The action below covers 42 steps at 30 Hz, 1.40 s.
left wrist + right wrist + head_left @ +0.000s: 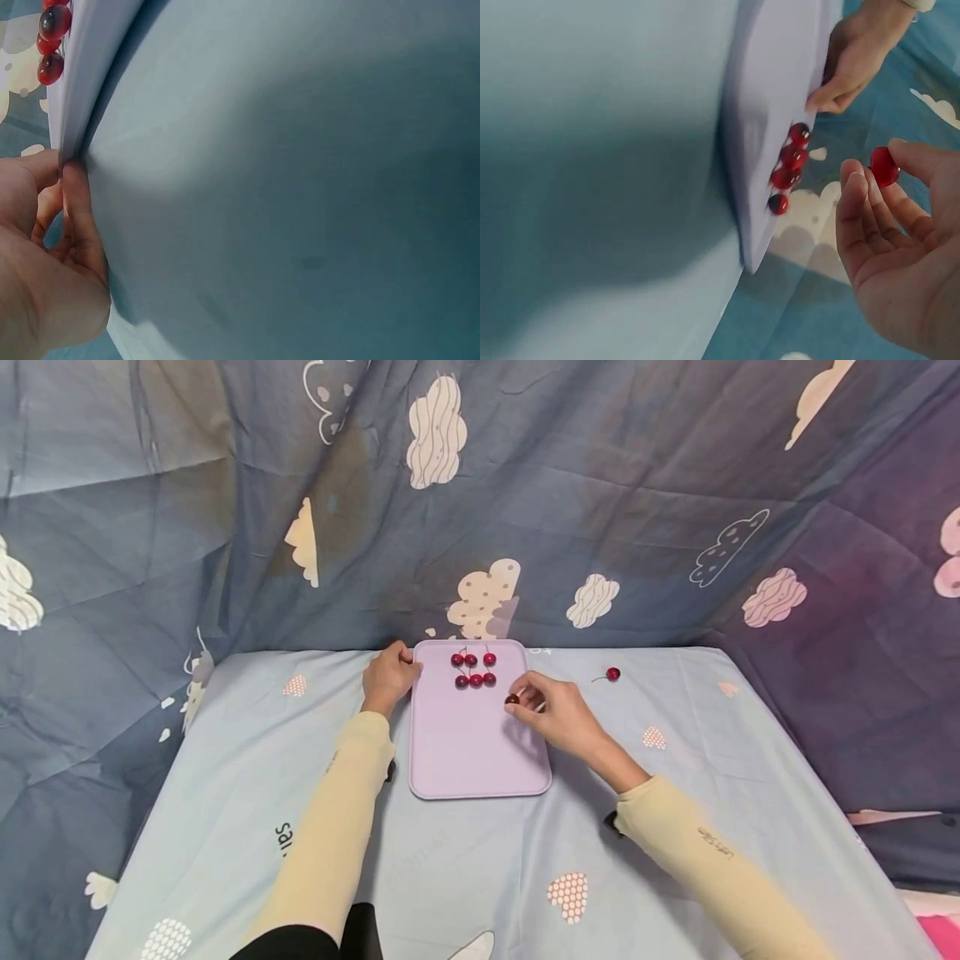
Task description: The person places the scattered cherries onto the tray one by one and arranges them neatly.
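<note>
A lilac tray (480, 752) lies on the light blue cloth, with several dark red cherries (476, 680) in two rows near its far end. My left hand (391, 677) pinches the tray's left rim near the far corner; in the left wrist view the thumb and fingers (79, 210) meet at that rim. Over the right part of the tray, my right hand (558, 714) holds one cherry (885, 166) between thumb and fingertips, apart from the rows. Whether this cherry has a stem cannot be seen.
Another cherry (612, 674) with its stem lies on the cloth (465, 877) to the right of the tray. Behind the table hangs a dark blue curtain (360, 552) printed with clouds.
</note>
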Motion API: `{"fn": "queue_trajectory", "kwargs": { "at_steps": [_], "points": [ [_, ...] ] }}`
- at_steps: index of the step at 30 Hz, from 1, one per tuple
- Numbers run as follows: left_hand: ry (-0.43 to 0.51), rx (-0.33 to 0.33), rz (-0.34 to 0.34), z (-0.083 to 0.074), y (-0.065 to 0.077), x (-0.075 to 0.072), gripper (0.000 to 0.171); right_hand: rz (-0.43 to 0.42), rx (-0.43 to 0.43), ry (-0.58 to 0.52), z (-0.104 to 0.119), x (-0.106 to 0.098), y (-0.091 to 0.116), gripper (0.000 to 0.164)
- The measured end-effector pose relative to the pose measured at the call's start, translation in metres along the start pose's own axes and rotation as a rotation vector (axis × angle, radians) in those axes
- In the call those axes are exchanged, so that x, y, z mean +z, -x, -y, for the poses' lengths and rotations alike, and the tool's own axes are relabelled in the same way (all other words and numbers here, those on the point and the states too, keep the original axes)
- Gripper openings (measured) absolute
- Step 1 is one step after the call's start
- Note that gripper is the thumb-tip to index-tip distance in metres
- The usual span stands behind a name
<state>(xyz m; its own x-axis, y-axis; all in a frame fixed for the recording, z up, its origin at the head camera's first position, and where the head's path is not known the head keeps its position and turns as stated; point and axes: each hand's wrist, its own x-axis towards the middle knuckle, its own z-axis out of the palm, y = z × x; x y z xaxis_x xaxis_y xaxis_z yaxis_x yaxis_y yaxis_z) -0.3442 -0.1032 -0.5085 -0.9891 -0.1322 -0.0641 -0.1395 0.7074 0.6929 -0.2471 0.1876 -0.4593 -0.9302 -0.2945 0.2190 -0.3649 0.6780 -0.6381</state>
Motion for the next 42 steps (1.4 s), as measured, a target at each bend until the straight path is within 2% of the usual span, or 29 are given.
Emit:
{"fn": "queue_trajectory", "kwargs": {
  "at_steps": [3,7,12,16,28,37,42],
  "points": [
    [-0.002,-0.006,0.002,0.001,-0.002,-0.001,0.017,0.007,-0.018,-0.03,0.005,0.012,-0.011,0.018],
    [0.007,-0.025,0.01,0.004,-0.004,0.0,0.018,0.069,-0.019,-0.03,0.008,0.021,-0.024,0.02],
    [0.011,-0.038,0.015,0.007,-0.004,0.001,0.018,0.151,0.021,0.024,0.012,0.031,-0.037,0.021],
    [0.008,-0.031,0.016,0.007,-0.005,0.002,0.019,0.195,0.018,0.086,0.013,0.039,-0.045,0.022],
    [0.011,-0.003,0.0,0.003,0.001,0.003,0.018,0.253,-0.025,0.233,0.015,0.055,-0.057,0.023],
    [0.025,-0.019,0.007,0.001,-0.004,0.004,0.018,0.346,-0.079,0.333,0.018,0.059,-0.065,0.019],
    [0.018,-0.019,0.01,0.002,-0.005,0.003,0.018,0.37,-0.116,0.35,0.021,0.059,-0.067,0.019]
  ]
}}
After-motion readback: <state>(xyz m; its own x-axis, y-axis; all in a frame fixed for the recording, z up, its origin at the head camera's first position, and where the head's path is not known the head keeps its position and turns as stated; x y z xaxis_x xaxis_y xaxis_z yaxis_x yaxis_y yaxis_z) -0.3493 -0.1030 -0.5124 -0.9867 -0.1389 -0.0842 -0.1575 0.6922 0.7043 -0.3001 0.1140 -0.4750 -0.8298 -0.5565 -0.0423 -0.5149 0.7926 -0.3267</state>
